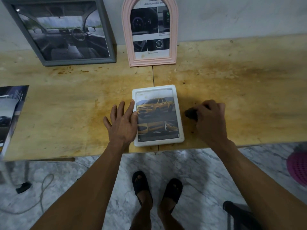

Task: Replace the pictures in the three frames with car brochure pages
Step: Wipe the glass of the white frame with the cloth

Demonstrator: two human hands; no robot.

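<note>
Head view: white frame (158, 115) lies flat on the tabletop (232, 90) near its front edge, already showing a brochure page with a yellow pickup. The left hand (122, 124) rests flat beside it, fingers straight and spread, the fingertips touching the frame's left border. The right hand (210, 117) sits just right of the frame, fingers curled round a small dark object (191, 113) that is too blurred to name. At the back, the grey frame (64, 30) and the pink arched frame (150, 33) lean against the wall, both holding car interior pages, so all three look filled. The brochure (10, 112) lies at the far left edge. The step in hand seems to be finishing this last frame: the person should steady it with the flat hand, check that the page sits square, then stand it up beside the other two without nudging them.
</note>
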